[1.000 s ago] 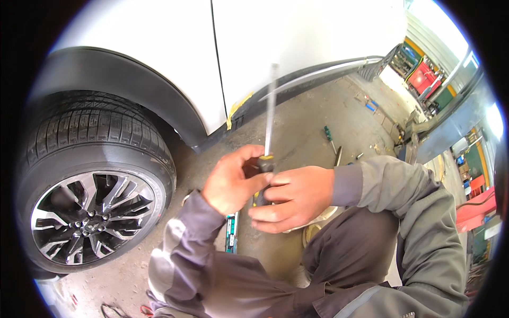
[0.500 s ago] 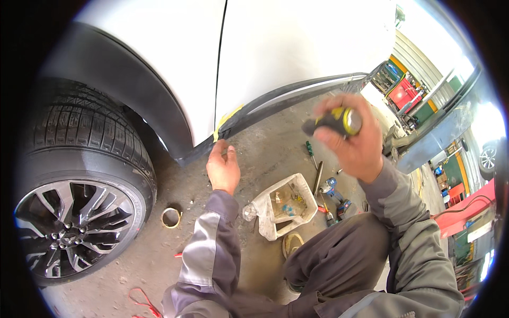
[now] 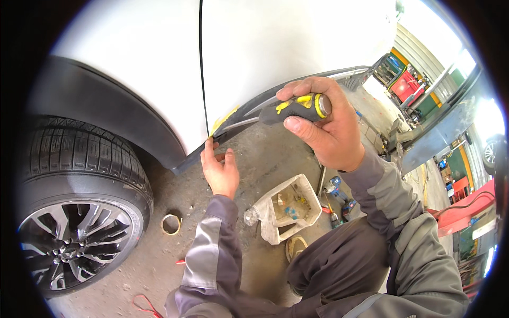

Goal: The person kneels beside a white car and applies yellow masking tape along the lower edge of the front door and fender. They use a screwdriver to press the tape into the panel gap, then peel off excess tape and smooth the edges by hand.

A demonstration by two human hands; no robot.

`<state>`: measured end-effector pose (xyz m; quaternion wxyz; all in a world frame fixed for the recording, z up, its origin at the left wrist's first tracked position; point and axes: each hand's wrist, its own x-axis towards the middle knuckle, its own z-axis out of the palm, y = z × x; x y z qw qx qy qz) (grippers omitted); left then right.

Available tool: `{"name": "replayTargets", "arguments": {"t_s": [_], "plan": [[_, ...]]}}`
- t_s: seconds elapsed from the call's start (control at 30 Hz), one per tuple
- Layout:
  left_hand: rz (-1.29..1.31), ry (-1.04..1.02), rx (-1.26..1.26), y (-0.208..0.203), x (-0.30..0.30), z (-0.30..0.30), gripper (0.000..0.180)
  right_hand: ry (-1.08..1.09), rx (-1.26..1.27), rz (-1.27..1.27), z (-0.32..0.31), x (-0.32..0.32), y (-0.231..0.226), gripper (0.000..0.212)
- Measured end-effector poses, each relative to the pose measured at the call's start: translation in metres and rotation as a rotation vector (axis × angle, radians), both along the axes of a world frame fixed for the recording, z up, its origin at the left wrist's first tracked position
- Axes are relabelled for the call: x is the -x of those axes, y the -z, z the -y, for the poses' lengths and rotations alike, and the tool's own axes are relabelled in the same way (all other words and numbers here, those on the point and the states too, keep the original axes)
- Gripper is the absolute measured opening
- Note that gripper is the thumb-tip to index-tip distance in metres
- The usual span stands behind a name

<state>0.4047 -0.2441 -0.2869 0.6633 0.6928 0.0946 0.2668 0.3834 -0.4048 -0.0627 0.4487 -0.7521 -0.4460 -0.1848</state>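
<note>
My right hand [image 3: 339, 127] is wrapped round the black and yellow handle of a screwdriver [image 3: 297, 108]. Its metal shaft points left, across the dark lower trim [image 3: 246, 112] of a white car [image 3: 275, 47]; whether the tip touches is hard to make out. Yellow tape [image 3: 221, 122] lies along the door's bottom edge, just right of the panel gap. With fingers stretched upward and thumb apart, my left hand [image 3: 220, 172] reaches to the tape's lower end and the trim there. One fingertip rests at that edge, and nothing shows in the hand.
A wheel with a black tyre [image 3: 87, 151] stands at left. On the floor are a tape roll [image 3: 170, 224], a dirty white cut-open container [image 3: 291, 206] with small bits inside, and a blue cordless drill [image 3: 335, 188]. A blue lift post [image 3: 445, 127] rises at right.
My right hand has come left and closer to the trim, bringing the screwdriver's shaft across it. My left hand stays at the tape's lower end. The view has shifted slightly.
</note>
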Motion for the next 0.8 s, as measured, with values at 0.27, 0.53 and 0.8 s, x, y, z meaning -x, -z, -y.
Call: {"name": "replayTargets", "arguments": {"t_s": [0.27, 0.53, 0.8], "plan": [[0.044, 0.007, 0.027, 0.006, -0.005, -0.001, 0.058, -0.049, 0.109, 0.007, -0.001, -0.007, 0.005, 0.040], [0.064, 0.162, 0.380, 0.016, -0.011, -0.008, 0.055, -0.077, 0.028, 0.043, -0.007, -0.014, 0.014, 0.037], [0.061, 0.200, 0.395, 0.022, -0.014, -0.015, 0.055, -0.163, 0.249, 0.089, -0.008, -0.017, -0.002, 0.042]]}}
